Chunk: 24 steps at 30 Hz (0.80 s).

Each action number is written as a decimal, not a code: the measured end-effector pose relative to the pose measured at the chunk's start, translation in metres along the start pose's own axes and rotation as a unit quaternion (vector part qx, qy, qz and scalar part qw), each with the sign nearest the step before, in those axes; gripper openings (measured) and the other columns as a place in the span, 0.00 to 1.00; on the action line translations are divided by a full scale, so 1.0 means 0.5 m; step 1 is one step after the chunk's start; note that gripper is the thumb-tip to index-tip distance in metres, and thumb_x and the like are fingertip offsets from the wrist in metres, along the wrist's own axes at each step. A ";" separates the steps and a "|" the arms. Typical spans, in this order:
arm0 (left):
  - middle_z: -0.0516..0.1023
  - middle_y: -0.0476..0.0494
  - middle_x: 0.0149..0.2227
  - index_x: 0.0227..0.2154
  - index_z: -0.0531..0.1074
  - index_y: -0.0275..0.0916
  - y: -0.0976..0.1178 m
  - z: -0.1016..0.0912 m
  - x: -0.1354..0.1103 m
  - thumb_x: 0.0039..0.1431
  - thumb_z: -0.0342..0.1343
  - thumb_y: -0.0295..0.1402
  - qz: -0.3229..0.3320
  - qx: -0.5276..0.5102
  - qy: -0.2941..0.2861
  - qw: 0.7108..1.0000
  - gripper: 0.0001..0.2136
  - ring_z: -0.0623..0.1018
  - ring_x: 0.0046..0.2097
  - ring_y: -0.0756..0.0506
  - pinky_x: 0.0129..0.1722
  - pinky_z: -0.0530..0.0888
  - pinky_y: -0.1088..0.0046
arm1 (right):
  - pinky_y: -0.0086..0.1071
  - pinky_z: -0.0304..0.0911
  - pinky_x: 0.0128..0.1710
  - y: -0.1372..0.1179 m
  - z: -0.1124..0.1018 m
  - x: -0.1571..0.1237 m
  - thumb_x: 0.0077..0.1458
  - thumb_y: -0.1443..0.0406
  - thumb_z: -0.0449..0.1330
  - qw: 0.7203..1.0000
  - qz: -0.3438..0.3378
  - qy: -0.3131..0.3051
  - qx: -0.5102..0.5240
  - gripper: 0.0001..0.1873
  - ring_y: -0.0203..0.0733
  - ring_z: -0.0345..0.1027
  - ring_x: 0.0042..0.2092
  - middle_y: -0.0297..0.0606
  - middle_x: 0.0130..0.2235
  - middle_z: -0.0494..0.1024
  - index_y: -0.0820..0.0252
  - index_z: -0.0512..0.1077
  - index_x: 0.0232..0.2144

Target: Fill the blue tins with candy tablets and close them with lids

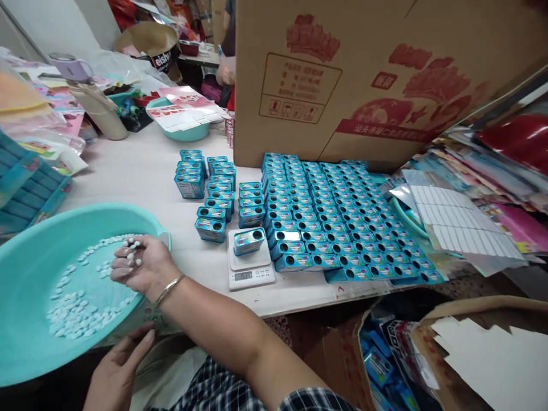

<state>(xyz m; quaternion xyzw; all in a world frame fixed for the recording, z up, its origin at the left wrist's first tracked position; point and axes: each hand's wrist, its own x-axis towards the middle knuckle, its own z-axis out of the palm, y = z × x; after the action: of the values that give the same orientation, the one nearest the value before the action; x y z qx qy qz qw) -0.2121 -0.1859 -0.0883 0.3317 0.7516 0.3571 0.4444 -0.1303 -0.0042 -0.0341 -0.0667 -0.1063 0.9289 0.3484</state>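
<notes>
Palm up over the rim of a turquoise basin [25,251], my right hand [149,267] curls its fingers around several small white candies [137,262]. More white candies [77,314] lie scattered and heaped on the basin's bottom. Below the basin's near edge, my left hand [115,374] holds nothing, its thumb and fingers apart. A small blue tin [249,241] rests on a white digital scale [250,278] to the right of my right hand; the display digits are too small to read surely.
Rows of blue tins [329,217] cover the table right of the scale, with shorter rows [210,225] behind it. A large cardboard box [299,85] stands at the back. An open carton [377,365] with blue packs sits lower right. A co-worker's hand [226,71] shows behind.
</notes>
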 end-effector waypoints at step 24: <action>0.71 0.40 0.47 0.51 0.68 0.40 0.312 0.331 0.024 0.59 0.56 0.30 0.518 0.112 -0.136 0.837 0.16 0.69 0.51 0.42 0.53 0.68 0.60 | 0.26 0.46 0.19 -0.302 -0.059 -0.444 0.52 0.56 0.57 0.686 -0.247 0.397 -0.557 0.12 0.31 0.48 0.22 0.26 0.21 0.59 0.57 0.63 0.25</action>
<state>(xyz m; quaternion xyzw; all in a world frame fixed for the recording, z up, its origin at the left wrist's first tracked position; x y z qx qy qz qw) -0.0389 -0.0541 -0.0217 0.7655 0.4368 0.4000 0.2516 0.1372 -0.0360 -0.0146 -0.5821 -0.4686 0.4659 0.4738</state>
